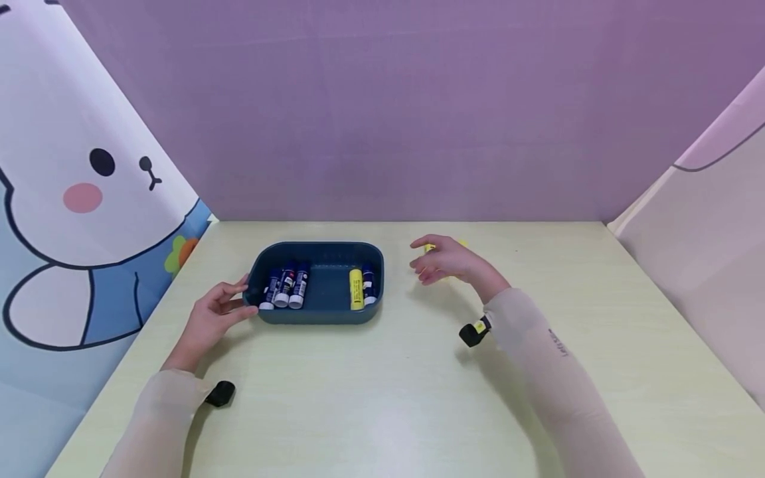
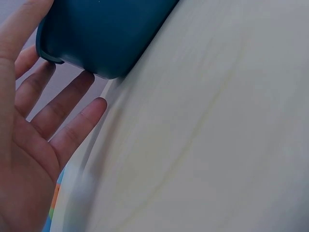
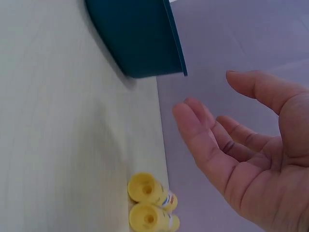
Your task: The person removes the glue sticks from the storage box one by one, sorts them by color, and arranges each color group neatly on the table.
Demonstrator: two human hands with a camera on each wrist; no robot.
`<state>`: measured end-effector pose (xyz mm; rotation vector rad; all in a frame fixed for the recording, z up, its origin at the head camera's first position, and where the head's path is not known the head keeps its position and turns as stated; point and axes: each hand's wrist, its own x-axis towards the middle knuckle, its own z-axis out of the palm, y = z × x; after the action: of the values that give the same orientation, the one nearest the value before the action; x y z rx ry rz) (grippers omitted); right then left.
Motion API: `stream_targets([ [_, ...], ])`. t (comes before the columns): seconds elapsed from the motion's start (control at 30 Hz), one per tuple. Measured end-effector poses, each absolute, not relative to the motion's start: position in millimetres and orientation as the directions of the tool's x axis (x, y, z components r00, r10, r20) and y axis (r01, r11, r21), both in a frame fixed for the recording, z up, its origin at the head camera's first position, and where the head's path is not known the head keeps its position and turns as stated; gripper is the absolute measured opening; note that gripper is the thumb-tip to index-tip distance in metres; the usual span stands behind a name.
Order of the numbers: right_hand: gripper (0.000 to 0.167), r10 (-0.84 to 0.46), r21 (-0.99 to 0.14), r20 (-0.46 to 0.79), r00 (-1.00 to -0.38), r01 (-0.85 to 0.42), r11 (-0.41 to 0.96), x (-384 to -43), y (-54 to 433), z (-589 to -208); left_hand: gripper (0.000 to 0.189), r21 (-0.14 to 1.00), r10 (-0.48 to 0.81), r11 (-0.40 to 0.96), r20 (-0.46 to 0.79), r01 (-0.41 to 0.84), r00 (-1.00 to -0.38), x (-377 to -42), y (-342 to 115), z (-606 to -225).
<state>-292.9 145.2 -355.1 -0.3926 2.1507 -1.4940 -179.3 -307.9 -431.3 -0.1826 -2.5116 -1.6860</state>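
Observation:
A dark blue rectangular box (image 1: 319,317) stands on the table. In the head view my left hand (image 1: 218,315) is at its left end, fingertips touching the wall and thumb by the front corner. The left wrist view shows these fingers (image 2: 67,106) nearly straight at the box's edge. Inside lie several blue glue sticks with white ends (image 1: 298,287) and a yellow glue stick (image 1: 356,289). My right hand (image 1: 445,259) hovers right of the box, fingers loosely bent, holding nothing. Below it, two yellow glue sticks (image 3: 147,188) stand side by side on the table, mostly hidden in the head view.
The pale table (image 1: 382,392) ends at a purple backdrop (image 1: 382,119) behind the box. A cartoon-printed panel (image 1: 66,265) runs along the left side, and a pale panel (image 1: 705,245) stands at the right. Black wrist cameras (image 1: 221,394) hang below both sleeves.

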Motion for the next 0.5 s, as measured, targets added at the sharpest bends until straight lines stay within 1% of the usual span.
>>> stream_targets([
  [0.5,0.055,-0.575,-0.948,-0.213,-0.79,0.024,0.318,-287,101,-351,0.047,0.91,0.027,0.388,0.149,0.148,-0.988,-180,-308,-431],
])
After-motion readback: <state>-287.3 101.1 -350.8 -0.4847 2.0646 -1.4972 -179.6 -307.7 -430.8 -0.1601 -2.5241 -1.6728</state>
